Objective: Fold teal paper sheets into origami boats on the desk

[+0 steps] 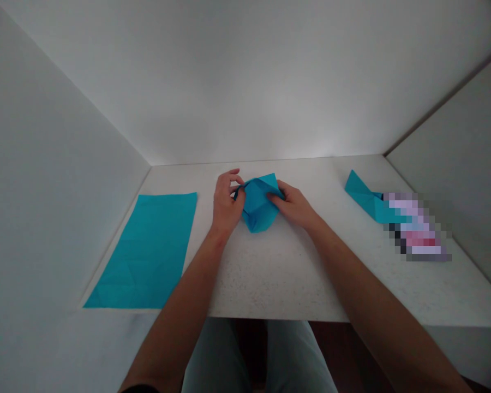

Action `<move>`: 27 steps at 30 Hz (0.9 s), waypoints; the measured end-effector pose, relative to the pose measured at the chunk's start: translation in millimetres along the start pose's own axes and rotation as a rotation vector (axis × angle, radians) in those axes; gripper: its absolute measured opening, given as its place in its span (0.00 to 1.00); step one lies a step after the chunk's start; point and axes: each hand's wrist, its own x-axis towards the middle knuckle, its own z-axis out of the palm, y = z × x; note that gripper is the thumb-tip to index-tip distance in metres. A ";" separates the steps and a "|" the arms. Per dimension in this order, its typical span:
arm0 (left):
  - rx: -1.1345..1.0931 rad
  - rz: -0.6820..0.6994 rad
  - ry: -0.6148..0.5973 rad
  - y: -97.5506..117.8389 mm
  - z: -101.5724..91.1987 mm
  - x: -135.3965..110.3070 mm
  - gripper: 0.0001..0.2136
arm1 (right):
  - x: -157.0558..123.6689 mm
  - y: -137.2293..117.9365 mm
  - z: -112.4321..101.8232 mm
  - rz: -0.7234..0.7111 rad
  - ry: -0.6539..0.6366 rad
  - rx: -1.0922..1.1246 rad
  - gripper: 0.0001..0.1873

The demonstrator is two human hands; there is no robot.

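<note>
A folded piece of blue paper [259, 206] is held between my two hands over the middle of the table. Its sides are spread apart, with creases across it and a flap sticking up at the back. My left hand [228, 201] pinches its left edge between thumb and fingers, some of the other fingers curled above. On the opposite edge, my right hand [292, 203] grips with the thumb on the near face and the fingers behind, partly hidden by the paper.
A flat blue sheet [147, 251] with faint creases lies at the left of the white table [270, 284]. At the right, a folded blue paper shape [366, 199] rests against a pixel-blurred object [421, 229]. White walls close in the back and sides.
</note>
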 end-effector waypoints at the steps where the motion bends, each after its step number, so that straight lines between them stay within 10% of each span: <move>1: 0.024 0.026 0.000 1.2 -0.6 -0.2 0.08 | -0.4 -0.8 0.2 0.008 -0.010 -0.012 0.18; 16: 0.318 0.066 0.011 14.6 -0.9 -2.1 0.07 | -5.3 -15.8 6.1 -0.113 -0.034 -0.214 0.13; 27: 0.068 0.029 0.031 15.7 -1.6 0.3 0.08 | -2.5 -10.1 -1.9 -0.077 0.067 -0.225 0.17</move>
